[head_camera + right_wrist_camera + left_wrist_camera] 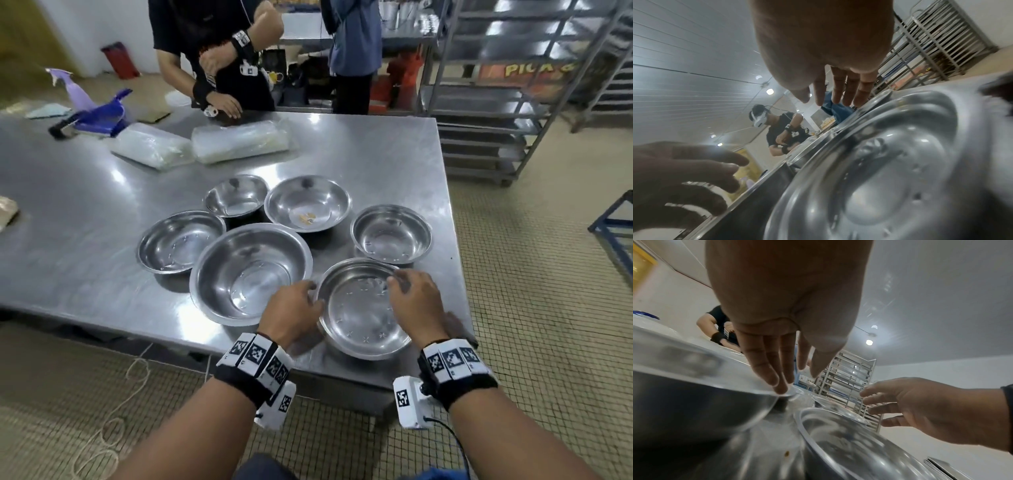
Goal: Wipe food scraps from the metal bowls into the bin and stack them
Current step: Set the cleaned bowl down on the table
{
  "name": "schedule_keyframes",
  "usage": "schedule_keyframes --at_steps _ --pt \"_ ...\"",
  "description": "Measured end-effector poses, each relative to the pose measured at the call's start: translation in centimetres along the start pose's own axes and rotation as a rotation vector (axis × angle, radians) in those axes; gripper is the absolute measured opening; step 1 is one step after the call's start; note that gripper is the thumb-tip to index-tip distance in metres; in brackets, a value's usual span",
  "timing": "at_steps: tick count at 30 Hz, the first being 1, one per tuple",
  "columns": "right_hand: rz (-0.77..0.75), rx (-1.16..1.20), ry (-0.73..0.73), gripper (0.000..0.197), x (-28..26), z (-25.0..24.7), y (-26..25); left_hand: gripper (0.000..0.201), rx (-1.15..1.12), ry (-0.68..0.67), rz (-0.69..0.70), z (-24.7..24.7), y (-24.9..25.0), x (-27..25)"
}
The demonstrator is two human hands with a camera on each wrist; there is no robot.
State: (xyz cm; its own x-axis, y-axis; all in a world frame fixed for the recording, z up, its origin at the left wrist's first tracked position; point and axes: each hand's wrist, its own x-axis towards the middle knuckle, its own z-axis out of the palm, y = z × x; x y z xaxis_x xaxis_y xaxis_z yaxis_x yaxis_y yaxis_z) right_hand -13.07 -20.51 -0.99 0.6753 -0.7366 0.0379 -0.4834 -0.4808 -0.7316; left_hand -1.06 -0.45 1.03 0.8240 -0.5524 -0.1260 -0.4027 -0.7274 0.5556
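Several metal bowls stand on the steel table (68, 212). The nearest bowl (363, 318) (849, 451) (890, 170) sits by the front edge. My left hand (296, 305) (777, 356) (684, 175) is at its left rim, fingers straight, fingertips by the rim of the large bowl (250, 274) (694, 394). My right hand (409, 294) (840, 84) (920, 410) hovers over the nearest bowl's far right rim with fingers spread, holding nothing. A far bowl (308, 202) holds yellow food scraps (306, 217).
Two plastic-wrapped packs (239, 140) and a blue dustpan (99, 116) lie at the table's far side, where another person (212, 51) stands. A metal tray rack (496, 102) is off the table's right edge. String lies on the floor (113, 428).
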Motion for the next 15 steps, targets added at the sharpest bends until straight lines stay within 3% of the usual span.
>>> schedule_keyframes --at_steps 7,11,15 --pt "-0.114 0.014 -0.103 0.025 1.4 3.1 -5.4 0.036 -0.083 0.184 -0.011 -4.6 -3.5 0.6" --pt "-0.145 0.054 -0.081 0.018 2.5 5.7 -8.7 0.045 -0.19 0.176 -0.011 -7.6 -6.4 2.2" --pt "-0.131 0.053 -0.086 0.022 4.3 8.2 -11.4 0.041 -0.254 0.173 0.064 -10.5 -9.0 5.0"
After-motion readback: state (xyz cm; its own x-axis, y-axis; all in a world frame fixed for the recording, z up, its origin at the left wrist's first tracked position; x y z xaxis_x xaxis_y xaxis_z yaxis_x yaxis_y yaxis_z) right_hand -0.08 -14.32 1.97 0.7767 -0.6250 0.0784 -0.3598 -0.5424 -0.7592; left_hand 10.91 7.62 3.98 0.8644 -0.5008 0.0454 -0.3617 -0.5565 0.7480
